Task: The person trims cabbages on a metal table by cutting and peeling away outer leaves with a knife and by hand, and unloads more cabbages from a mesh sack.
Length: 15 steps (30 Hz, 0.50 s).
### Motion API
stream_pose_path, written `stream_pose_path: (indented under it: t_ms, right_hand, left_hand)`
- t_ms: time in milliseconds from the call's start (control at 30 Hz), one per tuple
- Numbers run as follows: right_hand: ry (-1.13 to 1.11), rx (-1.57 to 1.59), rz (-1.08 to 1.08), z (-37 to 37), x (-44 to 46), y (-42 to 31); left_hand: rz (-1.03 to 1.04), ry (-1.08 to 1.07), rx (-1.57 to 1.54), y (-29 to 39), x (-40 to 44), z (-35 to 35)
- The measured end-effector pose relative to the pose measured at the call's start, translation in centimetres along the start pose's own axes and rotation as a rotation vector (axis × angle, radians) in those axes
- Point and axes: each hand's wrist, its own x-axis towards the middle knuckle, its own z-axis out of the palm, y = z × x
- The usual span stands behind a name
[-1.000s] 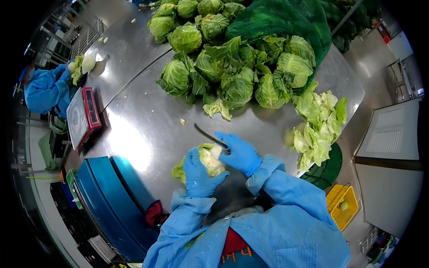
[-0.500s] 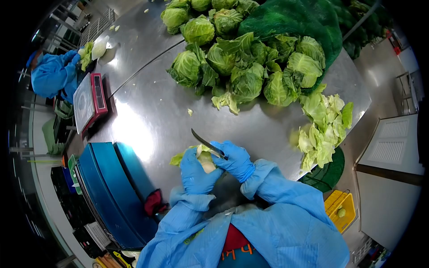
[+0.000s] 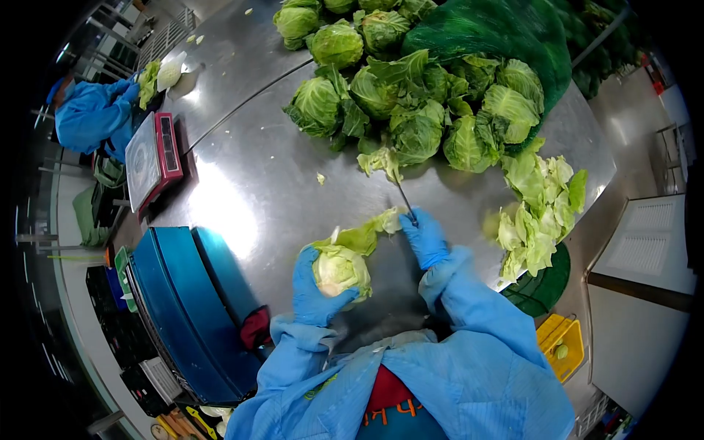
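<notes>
My left hand, in a blue glove, is wrapped around the left side of a pale, trimmed cabbage. A loose green leaf stretches from the top of that cabbage toward my right hand. The right hand, also gloved in blue, grips a knife with its dark blade pointing away from me. The leaf's far end lies against or just beside the right fingers; I cannot tell whether they pinch it. Past the knife tip lies a pale leaf scrap.
Whole cabbages spill from a green net bag on the steel table. Stripped leaves pile at the right edge. Left are a red scale, a blue bin and a co-worker. A yellow crate stands low right.
My right hand has moved right and away from the cabbage with the knife, whose blade has swung upright. A leaf now extends between them. The cabbage is more exposed in my left hand.
</notes>
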Motion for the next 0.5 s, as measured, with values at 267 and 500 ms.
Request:
stream_pose_path:
  t_ms: [267, 500]
  right_hand:
    - [-0.517, -0.015, -0.03, -0.9, -4.6, -9.1]
    - [-0.646, -0.078, -0.127, 1.8, -5.2, -8.9]
  left_hand:
    - [-0.137, -0.052, 0.218, 2.8, 0.5, -0.7]
    - [-0.151, 0.067, 0.448, 2.7, 0.5, 1.4]
